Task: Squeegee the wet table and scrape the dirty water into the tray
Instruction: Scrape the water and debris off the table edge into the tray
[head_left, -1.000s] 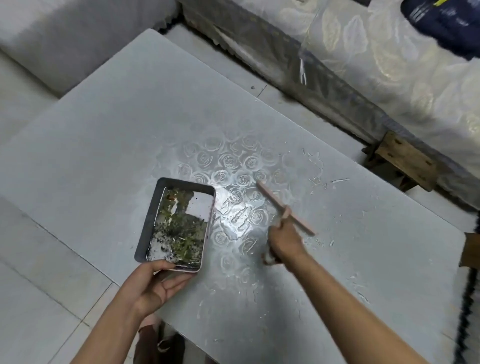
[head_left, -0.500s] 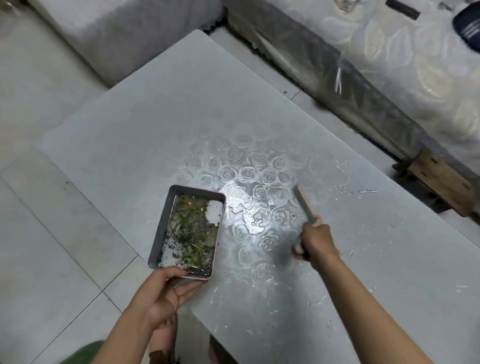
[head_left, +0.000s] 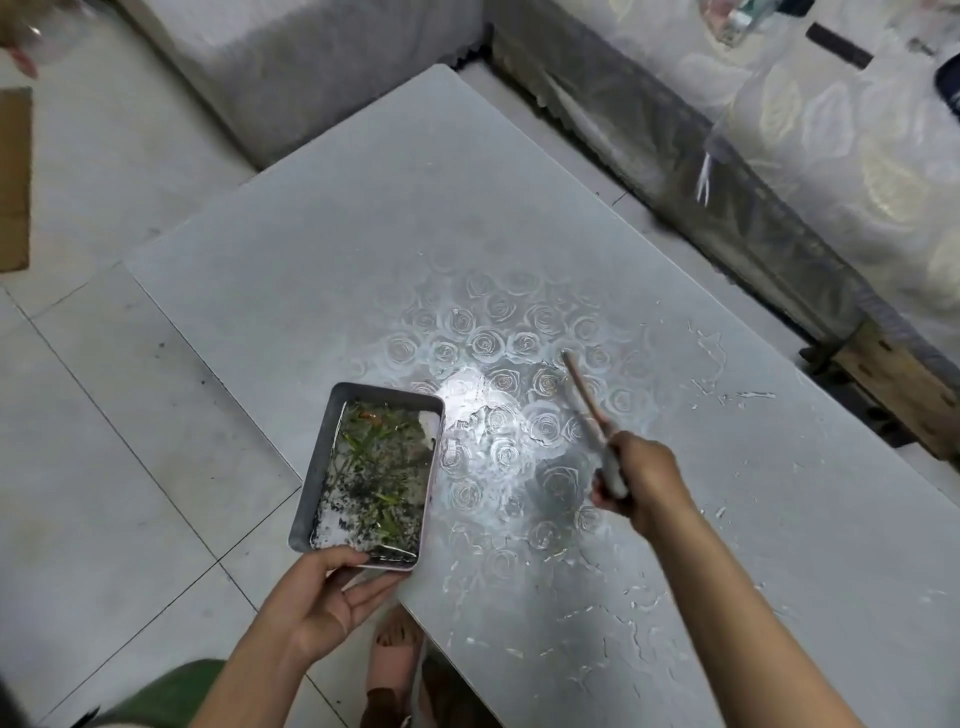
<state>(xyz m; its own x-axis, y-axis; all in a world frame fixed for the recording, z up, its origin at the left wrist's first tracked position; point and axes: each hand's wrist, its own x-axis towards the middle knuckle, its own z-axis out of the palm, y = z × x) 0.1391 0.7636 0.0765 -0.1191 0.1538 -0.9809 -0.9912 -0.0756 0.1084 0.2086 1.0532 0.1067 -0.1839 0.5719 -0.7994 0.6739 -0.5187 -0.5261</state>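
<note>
glossy wet table (head_left: 322, 218), metal tray (head_left: 310, 480)

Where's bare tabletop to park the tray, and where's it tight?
Widest bare patch: the dry far half of the table, between the tray and the far corner. Right of the right hand is bare but water-streaked. Tight: the wet strip between the tray and the squeegee.

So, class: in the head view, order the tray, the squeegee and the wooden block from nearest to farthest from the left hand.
1. Tray, held by the left hand at the table edge.
2. Squeegee, to the right, in the right hand.
3. Wooden block, far right, beyond the table.
</note>
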